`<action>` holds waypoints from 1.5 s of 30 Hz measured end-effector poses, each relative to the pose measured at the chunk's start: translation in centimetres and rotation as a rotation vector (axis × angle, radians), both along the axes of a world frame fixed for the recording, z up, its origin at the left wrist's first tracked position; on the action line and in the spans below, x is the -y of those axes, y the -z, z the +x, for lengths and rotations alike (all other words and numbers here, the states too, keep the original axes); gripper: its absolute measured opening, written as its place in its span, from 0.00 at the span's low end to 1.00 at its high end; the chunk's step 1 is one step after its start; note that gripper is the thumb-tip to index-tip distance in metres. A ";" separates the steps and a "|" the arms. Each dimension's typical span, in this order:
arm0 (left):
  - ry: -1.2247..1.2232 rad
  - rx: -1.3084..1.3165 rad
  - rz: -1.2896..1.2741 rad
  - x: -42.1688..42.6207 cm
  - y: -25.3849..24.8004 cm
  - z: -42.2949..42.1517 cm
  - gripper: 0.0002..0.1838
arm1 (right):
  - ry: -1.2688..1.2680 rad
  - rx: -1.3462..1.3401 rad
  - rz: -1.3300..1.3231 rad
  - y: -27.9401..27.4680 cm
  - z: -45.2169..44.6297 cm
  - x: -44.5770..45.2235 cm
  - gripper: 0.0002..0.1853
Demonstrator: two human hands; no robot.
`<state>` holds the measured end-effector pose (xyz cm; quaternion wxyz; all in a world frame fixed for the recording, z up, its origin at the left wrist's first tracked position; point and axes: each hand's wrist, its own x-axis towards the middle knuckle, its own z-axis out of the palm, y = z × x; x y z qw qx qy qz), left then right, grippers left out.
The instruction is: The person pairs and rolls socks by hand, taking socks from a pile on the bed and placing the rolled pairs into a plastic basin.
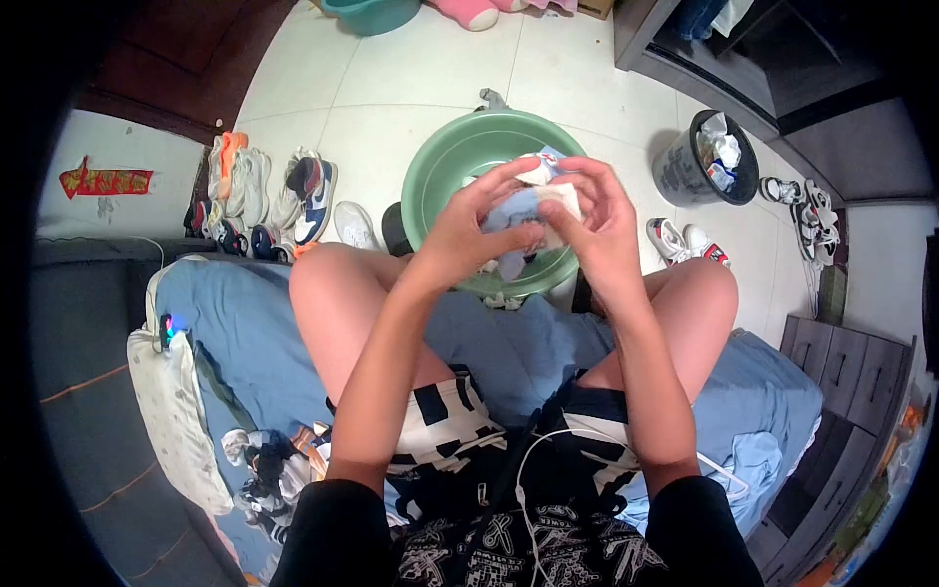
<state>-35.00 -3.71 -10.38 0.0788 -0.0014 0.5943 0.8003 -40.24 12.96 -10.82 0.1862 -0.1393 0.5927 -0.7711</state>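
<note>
Over the green basin, both hands hold a small, bunched light-blue and white sock. My left hand is closed on its left side, with the thumb pressed across the front. My right hand curls around the right side, its thumb against the white part. The fingertips of both hands meet near the top of the cloth. A few more pieces of light cloth show inside the basin, partly hidden behind my hands.
A heap of socks lies on the blue bed sheet at left. Shoes line the floor on the left; sneakers and a filled trash bin stand at right. A white cable hangs over my lap.
</note>
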 end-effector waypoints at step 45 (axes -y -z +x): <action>-0.399 -0.337 -0.449 -2.7 4.8 -0.1 0.16 | 0.252 -0.191 0.181 1.9 1.3 1.2 0.09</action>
